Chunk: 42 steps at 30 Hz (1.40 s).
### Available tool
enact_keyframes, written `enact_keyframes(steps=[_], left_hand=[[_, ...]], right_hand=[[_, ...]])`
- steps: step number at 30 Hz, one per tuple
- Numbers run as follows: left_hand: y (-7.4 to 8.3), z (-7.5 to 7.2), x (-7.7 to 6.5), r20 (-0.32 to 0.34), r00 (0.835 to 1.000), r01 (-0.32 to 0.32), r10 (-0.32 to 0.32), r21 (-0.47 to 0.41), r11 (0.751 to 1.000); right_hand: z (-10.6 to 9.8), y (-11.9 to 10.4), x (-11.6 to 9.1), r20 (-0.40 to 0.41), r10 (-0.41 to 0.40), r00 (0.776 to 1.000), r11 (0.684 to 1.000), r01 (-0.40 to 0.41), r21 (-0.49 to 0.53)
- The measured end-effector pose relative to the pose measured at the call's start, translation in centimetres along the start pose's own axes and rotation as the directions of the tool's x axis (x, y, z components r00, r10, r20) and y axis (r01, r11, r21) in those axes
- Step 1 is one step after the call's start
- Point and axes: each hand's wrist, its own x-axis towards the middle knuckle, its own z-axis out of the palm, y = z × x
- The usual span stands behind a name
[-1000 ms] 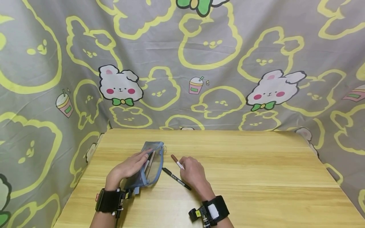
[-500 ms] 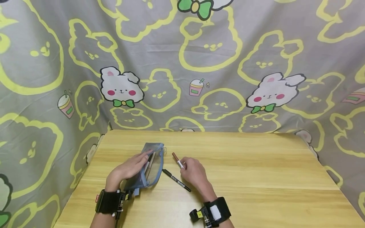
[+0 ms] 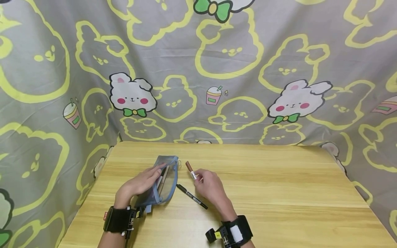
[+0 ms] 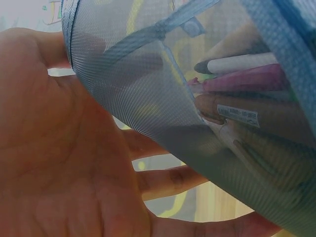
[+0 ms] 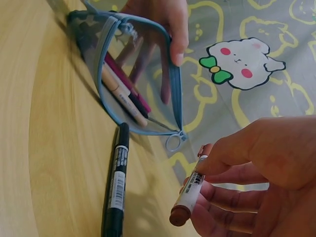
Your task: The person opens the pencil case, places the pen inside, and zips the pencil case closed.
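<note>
A blue mesh pencil case (image 3: 176, 174) stands with its zipped mouth spread at the left of the table. My left hand (image 3: 141, 181) holds its rim, the thumb on the near side and straight fingers showing through the mesh in the right wrist view. Several pens lie inside, among them a beige one (image 5: 118, 86) and a purple one (image 5: 118, 69). My right hand (image 3: 211, 184) pinches a brown-and-white marker (image 5: 191, 192) between thumb and fingers, just right of the case. A black marker (image 3: 192, 197) lies on the wood between the case and this hand.
The wooden table (image 3: 279, 193) extends to the right of both hands. A grey curtain (image 3: 180, 51) with yellow outlines and white rabbits hangs behind it and along the sides. A small metal ring (image 5: 173, 143) hangs from the zip's end.
The brown-and-white marker has shifted slightly away from me and leftward in my right hand, its tip raised. My left hand, the case and the black marker stay in place.
</note>
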Motion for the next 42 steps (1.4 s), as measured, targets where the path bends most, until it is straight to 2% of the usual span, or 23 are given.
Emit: enact_keyframes(steps=[5, 11, 18, 36, 42], left_hand=[[-0.1, 0.0, -0.1, -0.001, 1.000, 0.007, -0.007, 0.004, 1.000], [0.0, -0.1, -0.1, 0.000, 1.000, 0.025, -0.025, -0.013, 1.000], [0.0, -0.1, 0.0, 0.003, 1.000, 0.027, -0.027, -0.016, 1.000], [-0.6, -0.3, 0.2, 0.000, 1.000, -0.029, 0.029, -0.040, 0.999], [-0.5, -0.3, 0.2, 0.003, 1.000, -0.030, 0.030, -0.047, 0.998]], right_hand=[[0.0, -0.6, -0.1, 0.004, -0.001, 1.000, 0.999, 0.000, 0.038], [0.6, -0.9, 0.0, -0.028, -0.027, 0.999, 0.997, 0.029, 0.077], [1.1, -1.1, -0.1, -0.014, 0.006, 1.000, 0.989, -0.004, 0.147], [3.1, -1.8, 0.1, -0.009, -0.015, 1.000, 0.981, 0.017, 0.191], [3.8, -2.4, 0.7, 0.023, 0.016, 1.000, 0.977, -0.021, 0.212]])
